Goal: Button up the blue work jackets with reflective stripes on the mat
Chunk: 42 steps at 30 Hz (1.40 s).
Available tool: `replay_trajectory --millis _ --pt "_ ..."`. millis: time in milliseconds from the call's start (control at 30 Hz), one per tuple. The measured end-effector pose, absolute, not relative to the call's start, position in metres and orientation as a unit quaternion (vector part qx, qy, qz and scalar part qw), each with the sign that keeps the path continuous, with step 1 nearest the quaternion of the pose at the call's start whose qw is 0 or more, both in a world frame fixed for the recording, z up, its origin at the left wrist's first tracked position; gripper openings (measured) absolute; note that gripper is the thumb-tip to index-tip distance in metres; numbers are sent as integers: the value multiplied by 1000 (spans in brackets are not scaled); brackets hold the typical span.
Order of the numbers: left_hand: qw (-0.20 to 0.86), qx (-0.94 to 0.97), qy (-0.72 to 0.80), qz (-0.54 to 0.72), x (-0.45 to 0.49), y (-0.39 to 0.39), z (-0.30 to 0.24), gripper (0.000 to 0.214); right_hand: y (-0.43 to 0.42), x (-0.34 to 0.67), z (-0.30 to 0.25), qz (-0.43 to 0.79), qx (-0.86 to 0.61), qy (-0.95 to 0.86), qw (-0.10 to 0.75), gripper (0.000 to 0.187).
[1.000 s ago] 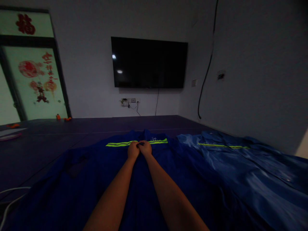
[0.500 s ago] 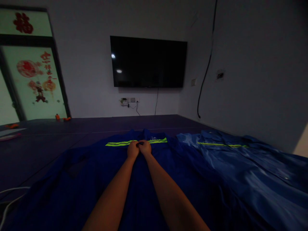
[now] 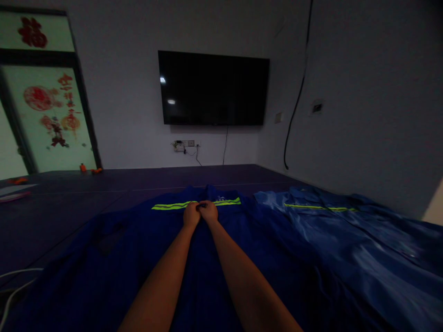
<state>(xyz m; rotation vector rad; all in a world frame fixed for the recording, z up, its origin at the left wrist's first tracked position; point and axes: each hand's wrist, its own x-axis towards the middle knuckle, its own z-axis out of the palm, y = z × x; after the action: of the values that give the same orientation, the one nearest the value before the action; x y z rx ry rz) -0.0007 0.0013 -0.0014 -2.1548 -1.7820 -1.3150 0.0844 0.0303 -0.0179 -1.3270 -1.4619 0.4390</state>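
Note:
A dark blue work jacket (image 3: 145, 249) lies spread out before me, its collar at the far end and a yellow-green reflective stripe across the chest. My left hand (image 3: 191, 215) and my right hand (image 3: 209, 211) meet at the middle of that stripe, over the front opening. Both are closed, fingertips pinched together on the jacket's front. The fingers hide the exact spot they grip, so a button or zip cannot be made out. To the right lies a lighter blue jacket (image 3: 332, 240) with a thin yellow stripe, untouched by either hand.
Both garments rest on a dark purple surface (image 3: 138, 180). White cables (image 3: 19, 281) run in at the lower left. Small orange objects (image 3: 96, 171) sit by the glass door. A television (image 3: 214, 90) hangs on the far wall, and a black cable (image 3: 296, 103) dangles at the right.

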Motion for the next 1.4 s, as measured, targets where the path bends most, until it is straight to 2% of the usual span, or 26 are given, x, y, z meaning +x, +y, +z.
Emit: replay_trajectory --millis 1400 --pt "39 -692 -593 -411 0 -1 0 26 27 85 -14 155 -557 -642 504 24"
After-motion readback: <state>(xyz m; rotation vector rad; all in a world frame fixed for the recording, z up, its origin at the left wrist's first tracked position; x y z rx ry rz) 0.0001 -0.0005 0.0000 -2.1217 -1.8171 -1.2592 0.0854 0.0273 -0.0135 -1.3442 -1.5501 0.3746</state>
